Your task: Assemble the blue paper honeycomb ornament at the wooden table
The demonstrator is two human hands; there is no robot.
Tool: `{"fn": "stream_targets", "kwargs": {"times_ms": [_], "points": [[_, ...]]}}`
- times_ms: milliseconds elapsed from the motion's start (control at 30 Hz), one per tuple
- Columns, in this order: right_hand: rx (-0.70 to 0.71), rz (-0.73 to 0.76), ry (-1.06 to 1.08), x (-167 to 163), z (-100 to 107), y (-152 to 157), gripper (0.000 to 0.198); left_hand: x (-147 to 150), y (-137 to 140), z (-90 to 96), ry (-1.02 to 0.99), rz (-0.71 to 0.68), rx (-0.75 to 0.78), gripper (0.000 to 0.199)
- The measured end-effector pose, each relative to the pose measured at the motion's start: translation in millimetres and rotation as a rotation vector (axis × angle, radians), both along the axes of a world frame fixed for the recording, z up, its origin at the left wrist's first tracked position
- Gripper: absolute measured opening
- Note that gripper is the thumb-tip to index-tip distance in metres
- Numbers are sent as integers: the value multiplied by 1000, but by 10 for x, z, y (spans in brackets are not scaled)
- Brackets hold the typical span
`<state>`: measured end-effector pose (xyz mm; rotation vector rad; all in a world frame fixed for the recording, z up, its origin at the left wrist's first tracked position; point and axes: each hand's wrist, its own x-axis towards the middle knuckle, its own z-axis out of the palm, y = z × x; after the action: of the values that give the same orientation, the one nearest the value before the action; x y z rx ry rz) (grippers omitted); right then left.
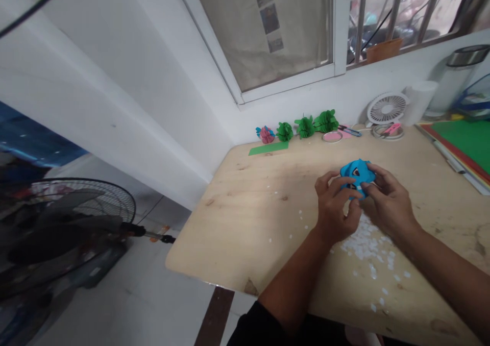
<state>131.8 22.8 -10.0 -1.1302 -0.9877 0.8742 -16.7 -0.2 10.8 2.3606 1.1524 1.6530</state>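
A blue paper figure with eye shapes and a small white patch on its front is held a little above the wooden table. My left hand grips its left side, fingers bent over the front. On the other side, my right hand pinches it with the thumb across the front. Part of the figure is hidden behind my fingers. Beneath my hands lies a spread of small white paper bits, with some strewn toward the table's near edge.
Several folded green paper figures and a pink-and-blue one line the wall. A green paper strip, a small white fan, a pen-like tool and coloured paper sheets sit at the back. A floor fan stands left.
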Motion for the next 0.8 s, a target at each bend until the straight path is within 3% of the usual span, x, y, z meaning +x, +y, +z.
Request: {"fn": "stream_targets", "kwargs": {"times_ms": [133, 333, 433, 800], "points": [[37, -7, -53, 6, 16, -5, 48, -11, -12, 1, 23, 1, -14, 17], [56, -10, -79, -23, 31, -39, 46, 12, 24, -54, 98, 171, -14, 4], [63, 17, -91, -27, 22, -39, 47, 32, 49, -106, 105, 224, -6, 9], [-6, 152, 62, -50, 38, -87, 47, 46, 52, -144, 128, 268, 3, 10]]}}
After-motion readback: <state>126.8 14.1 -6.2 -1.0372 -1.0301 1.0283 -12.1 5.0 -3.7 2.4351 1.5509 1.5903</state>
